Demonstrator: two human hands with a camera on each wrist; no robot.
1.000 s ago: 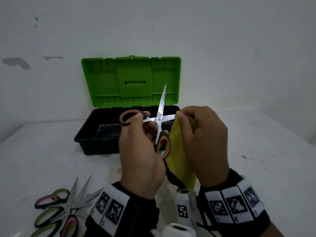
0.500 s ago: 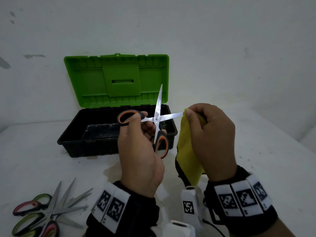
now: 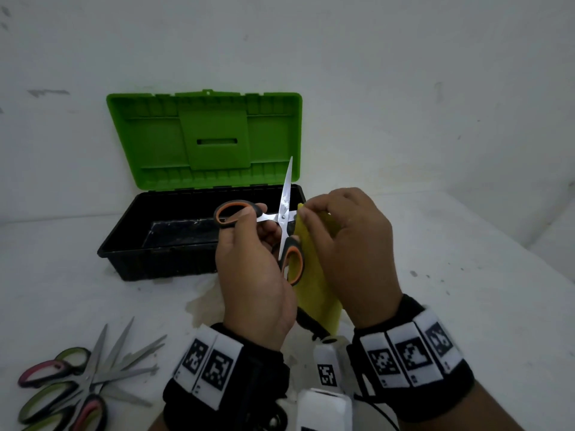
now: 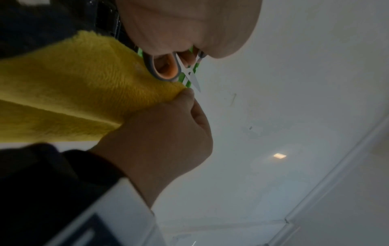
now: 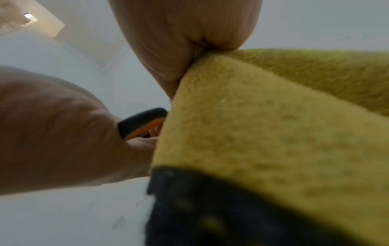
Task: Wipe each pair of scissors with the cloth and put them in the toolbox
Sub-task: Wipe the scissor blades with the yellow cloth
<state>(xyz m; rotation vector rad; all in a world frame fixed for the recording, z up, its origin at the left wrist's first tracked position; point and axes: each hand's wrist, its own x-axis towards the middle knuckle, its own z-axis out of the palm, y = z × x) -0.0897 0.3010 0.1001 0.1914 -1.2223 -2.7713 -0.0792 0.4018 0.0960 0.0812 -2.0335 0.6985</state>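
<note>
My left hand (image 3: pixel 249 231) grips a pair of orange-and-black scissors (image 3: pixel 283 213) by the handles, in front of the toolbox. The blades are spread; one points up and the other points right. My right hand (image 3: pixel 308 213) pinches a yellow cloth (image 3: pixel 314 284) around the rightward blade, close to the pivot, and hides that blade. The left wrist view shows the cloth (image 4: pixel 73 86) beside an orange handle loop (image 4: pixel 166 68). In the right wrist view the cloth (image 5: pixel 263 124) fills the frame. The toolbox (image 3: pixel 155 256) is black with its green lid (image 3: pixel 205 138) raised.
Several more scissors (image 3: pixel 81 384) with green and pink handles lie in a heap on the white table (image 3: pixel 466 290) at the front left. A white wall stands right behind the toolbox.
Half a second ago the cloth sat at the tip of the sideways blade. My right hand has since slid it left along the blade to the pivot. The left hand keeps its grip.
</note>
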